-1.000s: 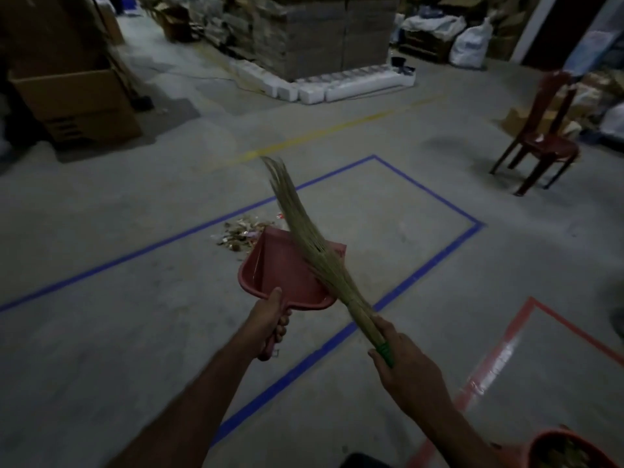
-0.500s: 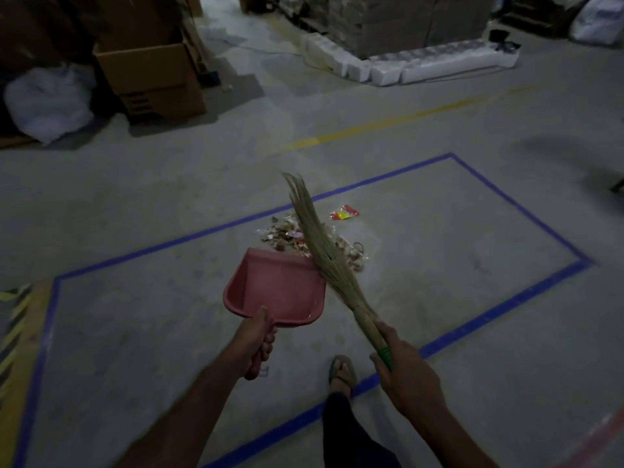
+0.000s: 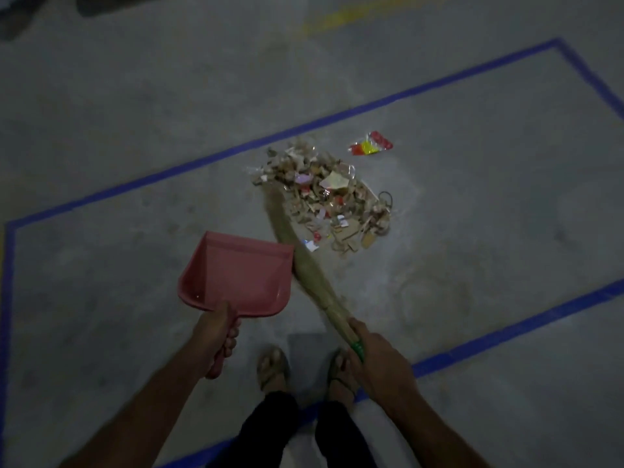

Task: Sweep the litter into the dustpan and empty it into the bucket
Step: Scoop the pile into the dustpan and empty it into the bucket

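no readable text, labels or numbers anywhere

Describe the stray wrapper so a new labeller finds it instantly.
Start at the blue tape rectangle on the concrete floor, then the litter pile inside it. The wrapper lies apart, just beyond the pile's far right: glossy red and yellow, unlike the brownish scraps.
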Action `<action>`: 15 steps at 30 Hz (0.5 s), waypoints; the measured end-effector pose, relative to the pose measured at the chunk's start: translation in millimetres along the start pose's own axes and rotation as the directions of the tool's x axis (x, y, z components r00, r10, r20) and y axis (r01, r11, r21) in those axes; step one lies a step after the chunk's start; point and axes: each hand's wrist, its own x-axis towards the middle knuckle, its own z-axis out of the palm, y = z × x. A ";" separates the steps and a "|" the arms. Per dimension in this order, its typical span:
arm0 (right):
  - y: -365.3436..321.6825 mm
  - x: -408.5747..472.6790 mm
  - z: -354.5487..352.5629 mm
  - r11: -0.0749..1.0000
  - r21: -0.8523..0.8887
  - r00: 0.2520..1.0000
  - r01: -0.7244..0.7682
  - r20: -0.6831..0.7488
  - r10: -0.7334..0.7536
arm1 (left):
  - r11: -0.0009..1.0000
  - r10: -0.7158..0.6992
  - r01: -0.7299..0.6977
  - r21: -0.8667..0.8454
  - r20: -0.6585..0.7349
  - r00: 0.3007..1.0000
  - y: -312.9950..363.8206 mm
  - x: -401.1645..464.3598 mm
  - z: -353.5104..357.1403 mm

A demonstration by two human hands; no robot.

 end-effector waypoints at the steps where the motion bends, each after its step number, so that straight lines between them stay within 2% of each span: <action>1: 9.4 23.8 14.9 0.999 -0.046 0.999 -0.004 0.035 0.005 | 1.000 -0.018 0.018 -0.001 -0.013 1.000 -9.5 25.1 8.1; 4: 39.3 84.1 50.6 0.982 -0.187 0.983 -0.016 0.178 0.050 | 0.995 -0.096 0.097 0.008 -0.020 0.995 -35.7 84.1 24.6; 7: 85.7 148.8 81.7 0.942 -0.333 0.962 -0.038 0.244 0.125 | 0.989 -0.143 0.143 0.037 -0.005 0.990 -56.1 147.8 41.2; 9: 118.0 190.4 88.0 0.912 -0.405 0.964 -0.068 0.208 0.164 | 0.989 -0.137 0.136 0.051 0.017 0.990 -61.0 182.2 49.6; 11: 141.8 225.6 84.4 0.915 -0.388 0.975 -0.112 0.135 0.177 | 0.990 -0.129 0.127 0.056 0.040 0.991 -62.7 208.6 53.1; 15: 150.3 282.4 47.6 0.913 -0.395 0.995 -0.101 -0.032 0.096 | 0.993 -0.108 0.106 0.050 0.040 0.993 -52.9 236.0 47.5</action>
